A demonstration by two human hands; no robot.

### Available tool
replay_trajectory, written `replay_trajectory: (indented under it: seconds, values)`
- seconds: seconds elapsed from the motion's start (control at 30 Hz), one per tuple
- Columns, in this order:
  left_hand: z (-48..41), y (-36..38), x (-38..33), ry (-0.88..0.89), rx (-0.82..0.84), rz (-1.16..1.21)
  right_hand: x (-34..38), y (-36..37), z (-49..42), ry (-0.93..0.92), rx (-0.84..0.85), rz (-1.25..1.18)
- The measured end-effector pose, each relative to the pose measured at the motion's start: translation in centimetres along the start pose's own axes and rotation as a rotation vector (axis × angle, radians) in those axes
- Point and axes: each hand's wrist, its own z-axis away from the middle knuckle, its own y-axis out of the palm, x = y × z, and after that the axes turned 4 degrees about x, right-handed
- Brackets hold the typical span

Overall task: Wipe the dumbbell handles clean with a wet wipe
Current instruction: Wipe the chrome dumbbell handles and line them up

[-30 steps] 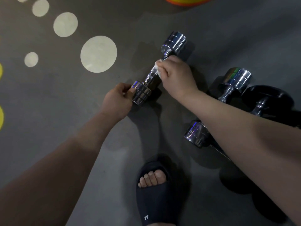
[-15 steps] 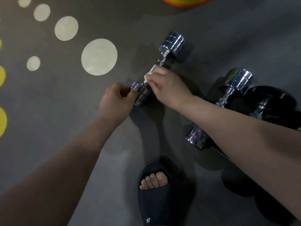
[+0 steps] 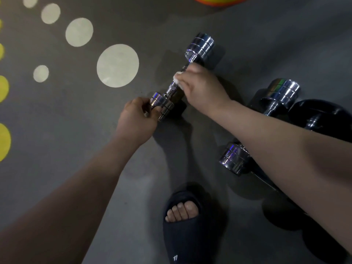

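Dumbbell lies on the floor; left hand grips its near head so it won't roll, while right hand clenches the wipe around the handle's far part.

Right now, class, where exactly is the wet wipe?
In the head view, just above centre: the wet wipe is pinched in the right hand against the handle of the chrome dumbbell, whose near end the left hand holds.
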Motion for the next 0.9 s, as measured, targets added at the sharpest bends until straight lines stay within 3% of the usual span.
replay_trajectory:
  seconds: [0.1, 0.27, 0.43, 0.6, 0.77, 0.9]
  values:
    - [-0.3, 0.0, 0.1, -0.013, 0.008, -0.004, 0.5, 0.5, -0.2, 0.089, -0.054, 0.042]
    - [-0.7, 0.1, 0.2, -0.038, 0.021, 0.002, 0.7, 0.6, -0.1, -0.099, 0.143, 0.041]
    - [-0.6, -0.2, 0.0, -0.037, 0.029, 0.023, -0.5, -0.5, -1.9, 0.187, -0.025, 0.088]
    - [-0.7, -0.4, -0.1, -0.053, 0.044, 0.016, 0.1, 0.0, -0.6, -0.008, 0.064, 0.018]
    - [-0.6, -0.3, -0.2, -0.061, 0.056, 0.020, -0.5, -0.1, -1.6, 0.217, -0.055, 0.043]
    - [-0.6, -0.3, -0.1, -0.116, 0.034, 0.109, 1.5, 1.9, 0.5, 0.037, 0.011, -0.039]
